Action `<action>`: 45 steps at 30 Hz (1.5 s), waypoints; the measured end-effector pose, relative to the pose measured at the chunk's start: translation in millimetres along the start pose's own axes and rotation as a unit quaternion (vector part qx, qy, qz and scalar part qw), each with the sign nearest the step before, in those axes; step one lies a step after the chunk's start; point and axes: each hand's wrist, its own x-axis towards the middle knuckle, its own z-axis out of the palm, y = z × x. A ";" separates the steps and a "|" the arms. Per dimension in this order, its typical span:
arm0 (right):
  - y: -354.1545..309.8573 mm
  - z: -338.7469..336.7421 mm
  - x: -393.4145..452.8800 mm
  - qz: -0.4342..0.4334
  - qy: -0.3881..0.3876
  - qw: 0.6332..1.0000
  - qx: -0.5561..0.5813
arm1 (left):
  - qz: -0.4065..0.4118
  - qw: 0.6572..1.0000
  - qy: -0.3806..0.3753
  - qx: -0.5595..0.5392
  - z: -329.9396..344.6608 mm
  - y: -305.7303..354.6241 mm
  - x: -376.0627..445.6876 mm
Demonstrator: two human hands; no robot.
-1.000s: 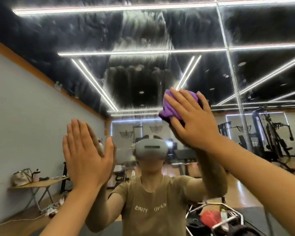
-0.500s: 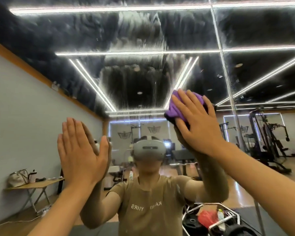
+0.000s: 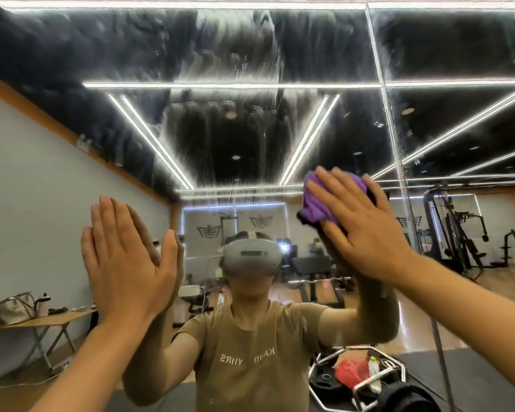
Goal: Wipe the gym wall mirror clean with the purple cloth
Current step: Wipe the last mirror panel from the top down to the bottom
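Against the streaked gym wall mirror (image 3: 226, 138), the right hand (image 3: 360, 227) presses the bunched purple cloth (image 3: 321, 203) flat to the glass, fingers straight; the left hand (image 3: 125, 263) lies open-palmed on the mirror, fingers together, well left of the cloth.

Single head view, close to mirror (image 3: 250, 129), facing it and tilted upward; reflected ceiling fills upper frame.

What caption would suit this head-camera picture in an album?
Right hand presses a purple cloth on the streaky gym mirror; left hand flat beside it.
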 end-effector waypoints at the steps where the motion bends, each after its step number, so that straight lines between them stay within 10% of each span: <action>1: 5.5 -2.8 15.4 0.019 -0.003 1.000 0.002 | 0.001 1.000 0.001 0.004 -0.5 0.1 0.2; 12: 41.4 -25.8 122.9 0.176 -0.012 0.984 0.038 | 0.006 1.000 0.012 -0.014 0.5 -0.1 0.1; 22: 3.1 1.4 -13.6 0.028 0.009 1.000 -0.001 | 0.005 1.000 0.015 -0.015 -0.7 1.5 0.0; 37: 63.5 -33.7 114.1 0.192 -0.002 0.980 0.044 | 0.000 1.000 0.010 -0.008 0.6 2.0 -1.1; 45: 34.6 -19.9 47.2 0.133 0.027 0.990 0.034 | -0.003 1.000 0.001 -0.004 1.1 2.5 -1.2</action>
